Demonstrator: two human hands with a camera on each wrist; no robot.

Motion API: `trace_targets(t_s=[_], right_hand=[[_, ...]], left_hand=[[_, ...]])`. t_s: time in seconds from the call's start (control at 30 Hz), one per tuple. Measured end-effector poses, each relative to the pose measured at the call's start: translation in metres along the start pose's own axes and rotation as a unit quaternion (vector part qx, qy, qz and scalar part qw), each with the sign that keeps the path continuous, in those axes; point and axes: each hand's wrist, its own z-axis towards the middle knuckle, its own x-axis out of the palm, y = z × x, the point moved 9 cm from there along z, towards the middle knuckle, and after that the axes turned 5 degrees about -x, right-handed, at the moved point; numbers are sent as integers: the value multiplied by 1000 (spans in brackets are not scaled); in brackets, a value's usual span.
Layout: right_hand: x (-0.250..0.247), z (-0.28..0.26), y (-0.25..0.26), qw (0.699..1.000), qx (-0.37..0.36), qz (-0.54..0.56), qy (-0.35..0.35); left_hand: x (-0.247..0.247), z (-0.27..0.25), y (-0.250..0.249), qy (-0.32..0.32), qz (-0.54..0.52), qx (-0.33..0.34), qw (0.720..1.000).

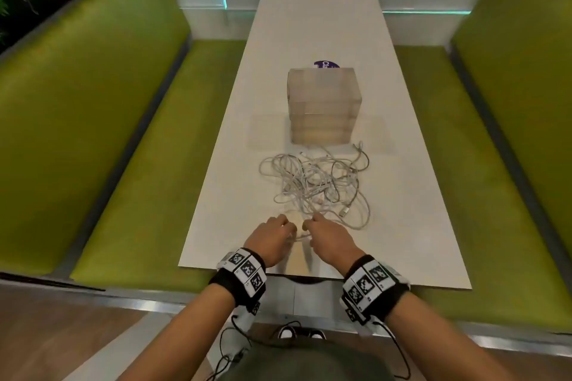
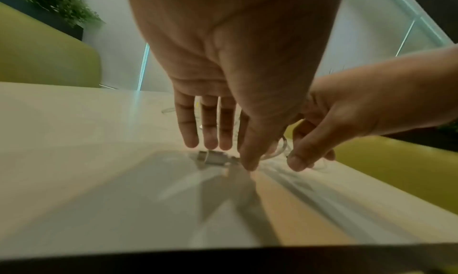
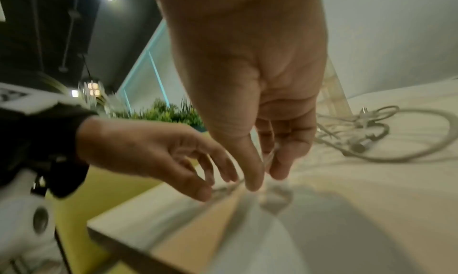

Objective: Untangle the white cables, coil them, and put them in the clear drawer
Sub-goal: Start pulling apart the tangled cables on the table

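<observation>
Head view: both hands work the near strand of the tangled white cables [image 1: 315,185] on the counter [image 1: 411,194]. The right hand [image 1: 328,239] pinches it to free one end; the left hand [image 1: 272,241], fingers straight, steadies its plug [image 2: 214,157].

Bare forearms; black wristbands [image 1: 240,277] bearing white black-patterned marker tiles; thin black cables [image 1: 399,349] trailing beneath.

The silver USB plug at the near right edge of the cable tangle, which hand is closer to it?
Right. The right hand sits just near-left of the USB plug, pinching a cable strand. The left hand is farther left, beyond the right one.
</observation>
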Motion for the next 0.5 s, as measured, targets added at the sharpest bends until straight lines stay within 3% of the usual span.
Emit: trace_targets(t_s=[0.13,0.23,0.3,0.37,0.43,0.5], right_hand=[[3,-2,-3,1000,13,-18,-20],[-3,-3,-8,997,23,61,-50],[-17,-9,-13,981,32,154,-109],[-29,-15,-15,954,31,245,-173],[-38,-18,-11,928,21,298,-223],[-41,-19,-7,908,18,333,-252]], left_hand=[[-3,-1,-2,-23,13,-2,1000],[-12,-1,14,-57,-130,-35,989],[-25,-8,33,-145,-261,-72,952],[-33,-20,50,-212,-390,-129,887],[-28,-26,55,-201,-488,-179,830],[-20,-26,46,-150,-543,-182,806]])
